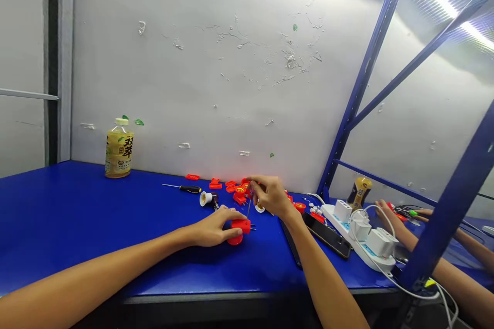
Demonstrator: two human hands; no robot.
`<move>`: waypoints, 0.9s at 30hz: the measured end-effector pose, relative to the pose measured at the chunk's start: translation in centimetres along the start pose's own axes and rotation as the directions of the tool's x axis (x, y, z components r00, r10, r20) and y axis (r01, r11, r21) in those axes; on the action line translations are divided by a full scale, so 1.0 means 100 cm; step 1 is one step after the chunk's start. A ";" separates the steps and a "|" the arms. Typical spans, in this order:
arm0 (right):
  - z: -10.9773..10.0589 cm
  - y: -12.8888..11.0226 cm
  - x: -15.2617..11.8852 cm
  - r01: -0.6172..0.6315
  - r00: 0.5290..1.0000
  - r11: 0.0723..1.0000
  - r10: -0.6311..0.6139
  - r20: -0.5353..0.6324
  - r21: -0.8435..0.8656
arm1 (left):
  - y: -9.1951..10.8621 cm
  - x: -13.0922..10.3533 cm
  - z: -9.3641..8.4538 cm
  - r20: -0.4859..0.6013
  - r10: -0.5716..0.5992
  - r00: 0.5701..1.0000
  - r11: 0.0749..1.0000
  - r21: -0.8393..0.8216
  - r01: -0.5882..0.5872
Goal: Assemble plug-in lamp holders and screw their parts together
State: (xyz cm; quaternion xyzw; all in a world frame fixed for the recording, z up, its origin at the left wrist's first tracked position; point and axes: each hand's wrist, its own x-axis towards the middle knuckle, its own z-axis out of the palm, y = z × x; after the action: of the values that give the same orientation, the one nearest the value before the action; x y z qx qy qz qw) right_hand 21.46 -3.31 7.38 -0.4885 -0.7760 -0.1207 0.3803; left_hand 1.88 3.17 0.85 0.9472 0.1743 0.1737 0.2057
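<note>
Two hands on one job: the left hand grips the red plug piece between thumb and fingers, and the right hand pinches a thin screwdriver from above, tip down at the piece's upper side. Piece is at the near middle of the tabletop, near side of the loose red parts. Too small to tell if the tip is seated in a screw. Main risk, my read: tip slips out if the shaft leans off line or pressure is light, and the left fingers sit right beside it. Second: piece rolls or twists under torque, since its round part gives a poor footing and only the left hand visibly steadies it. Third: a dropped small part could get lost in the clutter at the far side. Orientation: metal prongs point right; the prong-end body's long axis runs roughly left-right, with the round part at its near left. Left fingers hide some of it, so overall axis is approximate. Driver shaft is near upright, top leaning slightly right.
</note>
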 end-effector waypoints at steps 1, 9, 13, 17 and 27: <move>0.000 0.001 0.000 -0.003 1.000 1.000 0.003 0.000 0.027 | 0.000 0.000 0.000 0.000 0.005 1.000 1.000 -0.007 -0.005; -0.003 -0.003 -0.002 0.004 0.997 0.987 -0.016 -0.072 -0.161 | -0.001 -0.001 0.001 0.016 -0.009 1.000 1.000 0.004 0.009; -0.008 -0.009 -0.004 0.025 0.999 0.976 -0.034 -0.041 -0.215 | -0.002 -0.002 0.001 0.012 -0.012 1.000 1.000 0.007 0.012; -0.013 -0.006 -0.004 -0.005 1.000 0.967 -0.002 -0.027 -0.254 | -0.003 -0.001 0.001 -0.001 0.015 1.000 1.000 0.011 -0.015; -0.001 -0.008 -0.003 -0.067 0.998 0.961 0.059 -0.036 -0.270 | -0.003 -0.002 0.005 -0.023 0.027 0.999 0.999 0.019 -0.026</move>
State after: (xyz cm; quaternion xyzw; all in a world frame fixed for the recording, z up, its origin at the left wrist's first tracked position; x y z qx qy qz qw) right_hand 20.96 -3.97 7.37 -0.5585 -0.7310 -0.2204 0.3243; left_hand 1.87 3.19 0.27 0.9491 0.1658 0.1858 0.1927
